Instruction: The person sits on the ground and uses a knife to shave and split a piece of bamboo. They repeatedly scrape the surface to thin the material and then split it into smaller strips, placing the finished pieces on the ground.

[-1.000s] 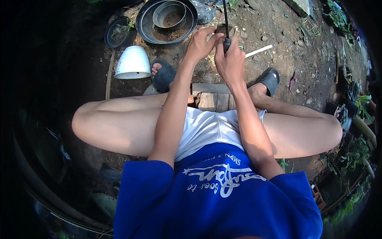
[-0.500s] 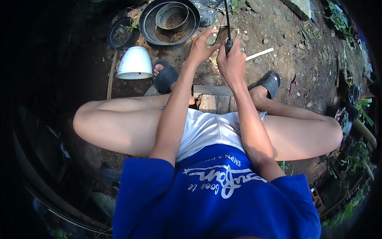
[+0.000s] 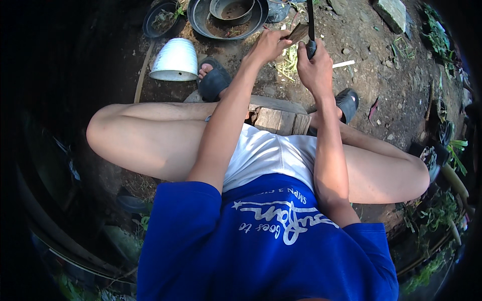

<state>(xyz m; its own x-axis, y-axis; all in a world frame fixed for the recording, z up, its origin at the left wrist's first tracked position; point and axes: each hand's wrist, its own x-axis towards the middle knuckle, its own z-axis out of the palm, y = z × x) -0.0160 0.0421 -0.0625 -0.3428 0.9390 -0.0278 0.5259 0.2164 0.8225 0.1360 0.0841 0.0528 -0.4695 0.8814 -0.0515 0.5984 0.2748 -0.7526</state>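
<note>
My right hand (image 3: 316,67) is closed around the black handle of a long, dark-bladed knife (image 3: 311,22), which points away from me. Just left of it, my left hand (image 3: 270,46) pinches a flat brown piece (image 3: 299,33) that looks like wood or bark. The knife blade crosses close by the right end of this piece; I cannot tell whether they touch. Pale green and yellowish scraps (image 3: 287,63) lie on the soil beneath both hands.
An upturned white ribbed pot (image 3: 174,60) stands left of my sandalled foot. Beyond it are a black pot (image 3: 159,21) and a wide black basin (image 3: 201,25) holding a smaller one. A wooden block (image 3: 278,119) is between my legs. A white stick (image 3: 343,63) lies on the right.
Both hands have moved right, with the knife and the brown piece still in them. My right hand has come a little nearer to me. The head view has shifted slightly.
</note>
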